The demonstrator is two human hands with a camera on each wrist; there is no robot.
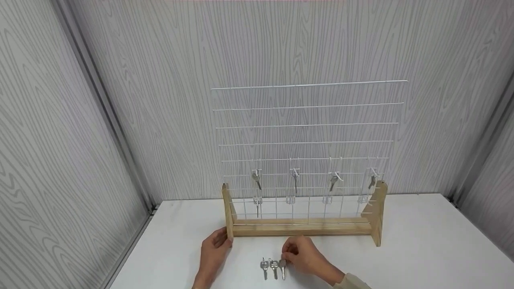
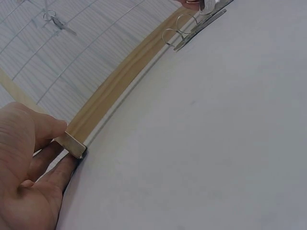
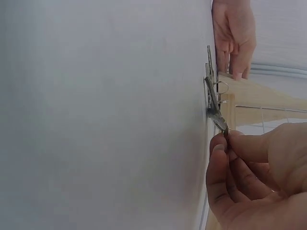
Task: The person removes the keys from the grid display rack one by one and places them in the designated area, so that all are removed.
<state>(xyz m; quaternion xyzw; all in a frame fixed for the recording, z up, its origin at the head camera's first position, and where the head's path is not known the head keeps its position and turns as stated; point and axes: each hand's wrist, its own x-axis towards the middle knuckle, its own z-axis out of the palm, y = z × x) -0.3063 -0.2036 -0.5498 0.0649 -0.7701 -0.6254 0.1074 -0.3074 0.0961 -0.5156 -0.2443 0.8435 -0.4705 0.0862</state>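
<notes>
A white wire grid rack (image 1: 308, 212) on a wooden stand (image 1: 301, 229) stands on the table. My left hand (image 1: 215, 249) holds the stand's left side piece near its foot, thumb and fingers on either side of the wood (image 2: 72, 144). In front of the stand, my right hand (image 1: 305, 255) pinches the top of a silver key (image 3: 218, 120) between thumb and fingertips; its blade slants down toward the table. Just left of it, two more keys, a middle one (image 1: 274, 269) and a left one (image 1: 264, 268), lie side by side, each with a small ring.
Keys hang from white hooks in the upper row, among them a left key (image 1: 257, 180) and a right key (image 1: 372, 182). Another key (image 1: 258, 210) hangs from the lower row's left hook. The white tabletop (image 1: 425, 241) meets patterned wall panels (image 1: 160, 100) behind and beside it.
</notes>
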